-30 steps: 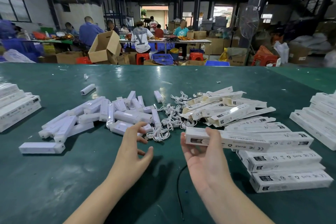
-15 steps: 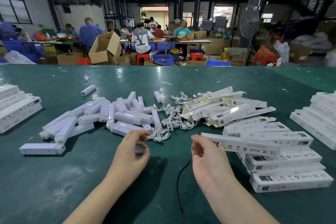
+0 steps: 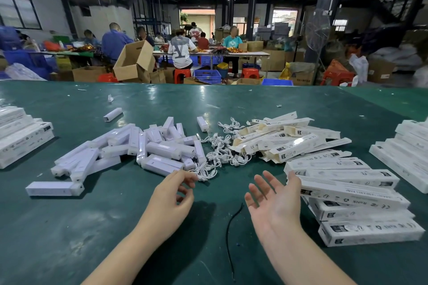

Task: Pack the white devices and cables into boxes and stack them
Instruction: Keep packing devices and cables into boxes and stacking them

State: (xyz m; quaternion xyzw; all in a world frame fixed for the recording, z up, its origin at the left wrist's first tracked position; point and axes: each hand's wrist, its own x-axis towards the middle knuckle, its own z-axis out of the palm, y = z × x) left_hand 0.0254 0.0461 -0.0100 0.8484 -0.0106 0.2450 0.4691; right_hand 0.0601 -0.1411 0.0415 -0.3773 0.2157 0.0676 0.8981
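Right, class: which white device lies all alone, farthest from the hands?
The short device at the table's far left, beyond the main pile. Nothing touches it; the others lie heaped or near the pile.

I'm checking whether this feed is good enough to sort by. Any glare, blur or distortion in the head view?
Head view: ceiling lamps glare on the green table at its far side; wide-angle bending curves the table edge and stretches the side box stacks; hands cast soft shadows; the near cables and boxes are sharp; background workers are soft.

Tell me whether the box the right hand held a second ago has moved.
Yes. The box went rightward from the table's middle onto the stack of packed boxes; the right hand is open beside it.
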